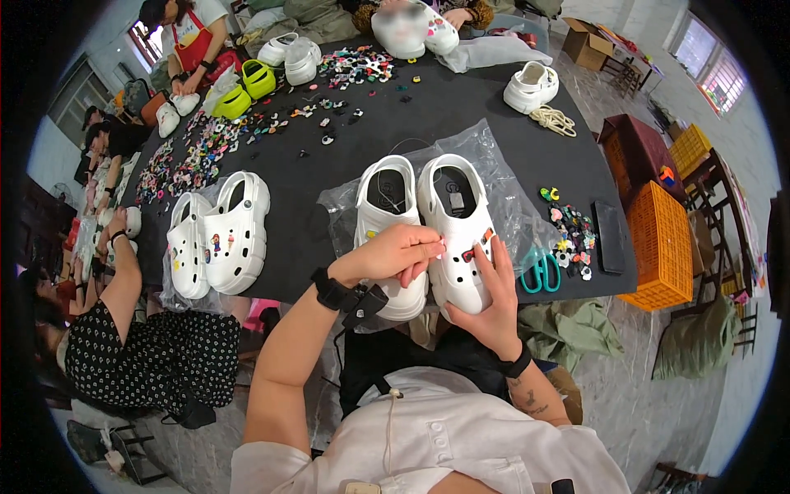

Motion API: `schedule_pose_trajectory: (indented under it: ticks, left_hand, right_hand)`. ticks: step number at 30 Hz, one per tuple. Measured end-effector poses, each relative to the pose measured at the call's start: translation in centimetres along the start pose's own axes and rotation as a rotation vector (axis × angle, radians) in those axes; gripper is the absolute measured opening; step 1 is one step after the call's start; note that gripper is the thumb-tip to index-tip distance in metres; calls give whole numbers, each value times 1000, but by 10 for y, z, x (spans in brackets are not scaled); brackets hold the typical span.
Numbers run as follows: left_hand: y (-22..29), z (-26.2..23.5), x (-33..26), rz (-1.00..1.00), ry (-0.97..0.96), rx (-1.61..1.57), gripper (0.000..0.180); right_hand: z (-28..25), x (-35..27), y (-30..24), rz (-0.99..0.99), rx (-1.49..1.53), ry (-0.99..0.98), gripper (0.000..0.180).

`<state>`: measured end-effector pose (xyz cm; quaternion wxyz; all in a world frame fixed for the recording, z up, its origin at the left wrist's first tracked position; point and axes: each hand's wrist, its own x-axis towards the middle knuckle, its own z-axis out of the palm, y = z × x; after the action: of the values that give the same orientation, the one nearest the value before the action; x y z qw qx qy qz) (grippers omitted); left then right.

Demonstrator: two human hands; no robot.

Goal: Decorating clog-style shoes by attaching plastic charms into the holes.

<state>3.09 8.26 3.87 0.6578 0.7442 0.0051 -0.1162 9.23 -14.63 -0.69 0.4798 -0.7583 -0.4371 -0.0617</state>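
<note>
A pair of white clogs stands in front of me on a clear plastic bag (502,177), heels away from me. On the right clog (447,276), colourful charms sit in some of the holes. My right hand (487,292) grips its toe, thumb on the near side and fingers along the right side. My left hand (401,251) reaches over the left clog (385,216), its fingertips pinched against the right clog's inner side; whatever they hold is too small to make out. A yellow charm shows on the left clog beside my wrist.
Loose charms (572,235), teal-handled scissors (540,273) and a black flat case (608,237) lie at the right. Another white clog pair (236,235) stands left. Charm piles (193,156), lime clogs (259,79) and co-workers are farther off. An orange crate (661,247) stands beside the table.
</note>
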Motion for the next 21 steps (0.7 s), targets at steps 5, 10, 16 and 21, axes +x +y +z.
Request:
schedule_pose_trajectory:
  ticks: [5, 10, 16, 21]
  left_hand:
    - [4, -4, -1, -40, -20, 35, 28]
    - [3, -7, -2, -46, -44, -55, 29]
    - [6, -11, 0, -78, -85, -86, 31]
    - [0, -20, -1, -105, -135, -80, 30]
  right_hand:
    - [-1, 0, 3, -10, -5, -29, 90]
    - [-2, 1, 4, -27, -14, -38, 91]
    - [-2, 1, 6, -32, -31, -51, 92]
    - [-1, 0, 9, -50, -39, -47, 93]
